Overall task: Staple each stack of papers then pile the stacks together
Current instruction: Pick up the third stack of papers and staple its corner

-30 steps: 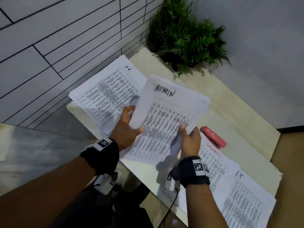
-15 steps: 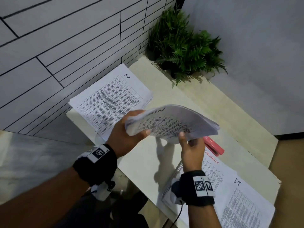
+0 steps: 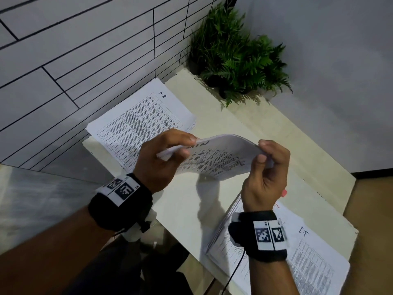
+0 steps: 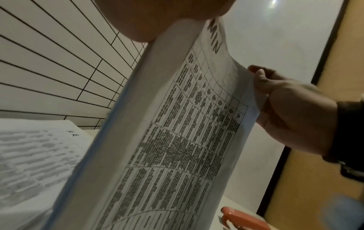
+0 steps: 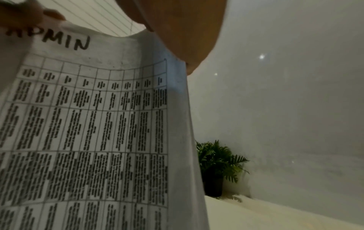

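ADMIN stack (image 3: 214,155) held in the air over bare tabletop (image 3: 180,201), between the HR stack (image 3: 144,122) by the tiled wall and the IT stack (image 3: 314,262) at the near edge. Left hand (image 3: 161,158) and right hand (image 3: 265,173) each pinch a top corner. Head view hides most of the red stapler (image 4: 242,217); left wrist shows it on the table.

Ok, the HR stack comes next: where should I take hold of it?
Pinch the HR stack at its near-left corner, coming from the left. It lies flat on the table, but that corner seems to overhang, leaving room for a grip from underneath.
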A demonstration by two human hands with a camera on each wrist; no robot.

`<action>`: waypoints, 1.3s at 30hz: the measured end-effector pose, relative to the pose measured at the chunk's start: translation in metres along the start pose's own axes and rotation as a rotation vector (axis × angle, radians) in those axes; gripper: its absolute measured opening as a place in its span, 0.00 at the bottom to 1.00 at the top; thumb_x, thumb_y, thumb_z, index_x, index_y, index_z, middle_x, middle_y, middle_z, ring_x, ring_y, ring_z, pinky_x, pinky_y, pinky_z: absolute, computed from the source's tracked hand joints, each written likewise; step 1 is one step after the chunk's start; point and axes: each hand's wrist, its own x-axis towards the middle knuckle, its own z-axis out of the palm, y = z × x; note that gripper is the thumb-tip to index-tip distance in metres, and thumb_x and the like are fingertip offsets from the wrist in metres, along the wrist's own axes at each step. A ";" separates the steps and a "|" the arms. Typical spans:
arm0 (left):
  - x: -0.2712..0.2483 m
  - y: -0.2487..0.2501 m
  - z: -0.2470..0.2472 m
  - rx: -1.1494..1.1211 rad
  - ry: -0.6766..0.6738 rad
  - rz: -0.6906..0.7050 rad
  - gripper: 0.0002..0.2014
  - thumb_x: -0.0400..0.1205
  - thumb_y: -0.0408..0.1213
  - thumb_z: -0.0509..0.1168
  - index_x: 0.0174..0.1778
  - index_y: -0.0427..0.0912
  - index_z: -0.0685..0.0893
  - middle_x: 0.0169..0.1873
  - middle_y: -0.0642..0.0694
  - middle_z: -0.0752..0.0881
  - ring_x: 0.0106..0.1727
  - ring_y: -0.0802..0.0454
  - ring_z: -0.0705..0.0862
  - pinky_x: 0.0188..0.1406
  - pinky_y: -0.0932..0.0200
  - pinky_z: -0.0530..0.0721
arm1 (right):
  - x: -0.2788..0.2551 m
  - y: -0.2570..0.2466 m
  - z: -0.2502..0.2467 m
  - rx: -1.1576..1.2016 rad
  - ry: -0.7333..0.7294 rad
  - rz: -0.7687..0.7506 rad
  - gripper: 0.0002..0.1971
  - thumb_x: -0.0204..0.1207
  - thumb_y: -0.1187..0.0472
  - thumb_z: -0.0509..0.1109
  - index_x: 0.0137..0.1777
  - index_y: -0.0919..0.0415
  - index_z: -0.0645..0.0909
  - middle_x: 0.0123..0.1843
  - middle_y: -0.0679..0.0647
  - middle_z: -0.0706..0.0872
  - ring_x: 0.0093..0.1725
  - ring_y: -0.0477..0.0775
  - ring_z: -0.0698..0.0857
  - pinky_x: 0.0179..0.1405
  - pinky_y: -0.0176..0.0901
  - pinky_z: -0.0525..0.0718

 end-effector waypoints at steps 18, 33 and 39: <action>0.006 0.001 0.015 0.027 0.239 -0.131 0.21 0.73 0.25 0.71 0.36 0.63 0.84 0.37 0.68 0.89 0.41 0.66 0.87 0.43 0.71 0.81 | -0.003 0.000 0.013 0.118 0.218 0.284 0.15 0.85 0.62 0.59 0.66 0.44 0.73 0.62 0.62 0.81 0.57 0.49 0.82 0.58 0.40 0.80; -0.003 -0.006 0.012 -0.029 0.195 -0.496 0.06 0.73 0.35 0.74 0.38 0.53 0.88 0.26 0.62 0.89 0.32 0.60 0.86 0.37 0.65 0.85 | -0.005 0.013 0.004 0.079 0.036 0.249 0.12 0.83 0.73 0.57 0.65 0.67 0.72 0.53 0.33 0.83 0.51 0.32 0.80 0.54 0.25 0.75; -0.007 -0.007 0.014 -0.043 0.248 -0.558 0.03 0.71 0.38 0.74 0.34 0.51 0.87 0.25 0.61 0.89 0.32 0.62 0.87 0.36 0.68 0.86 | -0.007 0.013 0.009 -0.056 0.154 0.242 0.06 0.83 0.69 0.59 0.47 0.61 0.76 0.40 0.38 0.78 0.41 0.29 0.77 0.43 0.22 0.72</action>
